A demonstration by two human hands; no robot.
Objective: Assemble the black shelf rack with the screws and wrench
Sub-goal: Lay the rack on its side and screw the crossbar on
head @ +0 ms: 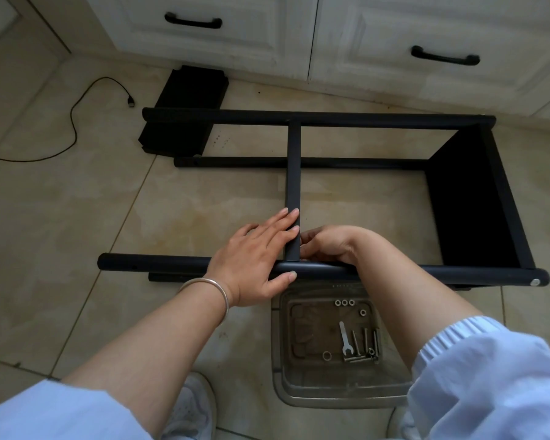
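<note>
The black shelf rack point(378, 120) lies on its side on the tiled floor, with a black panel point(470, 198) fixed at its right end. A black crossbar point(293, 166) runs from the far tube to the near tube point(159, 264). My left hand point(254, 255) lies over the joint of crossbar and near tube, fingers on the bar and thumb under the tube. My right hand point(331, 244) is curled against the right side of that joint; what its fingertips hold is hidden. A small wrench point(344, 338), screws point(365, 344) and nuts point(344, 302) lie in a grey tray point(280, 344).
Another black shelf panel point(185, 106) lies at the back left by white cabinet drawers point(394, 33). A black cable point(73, 122) trails across the floor on the left. My shoe point(191, 408) is beside the tray.
</note>
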